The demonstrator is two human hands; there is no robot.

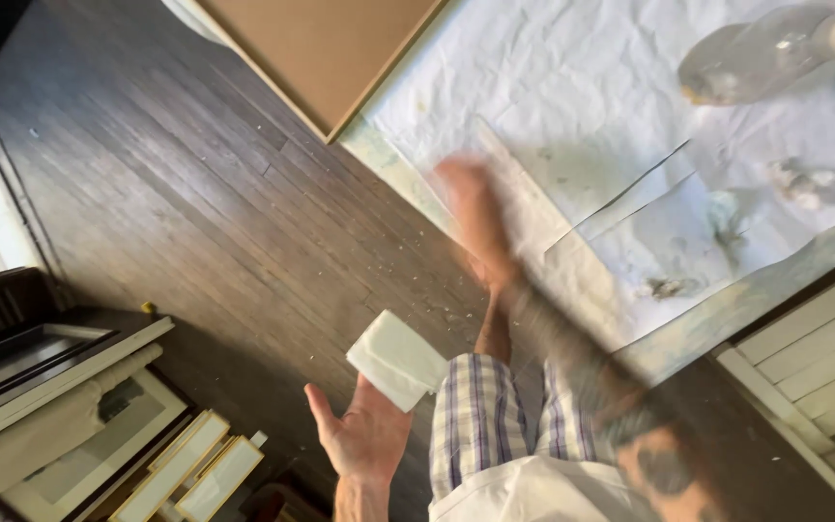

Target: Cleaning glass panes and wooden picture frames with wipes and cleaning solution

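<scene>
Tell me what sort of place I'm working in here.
Probably a home framing or art workspace: picture frames stacked on dark wood flooring, and a paper-covered worktable beside a brown backing board.
</scene>
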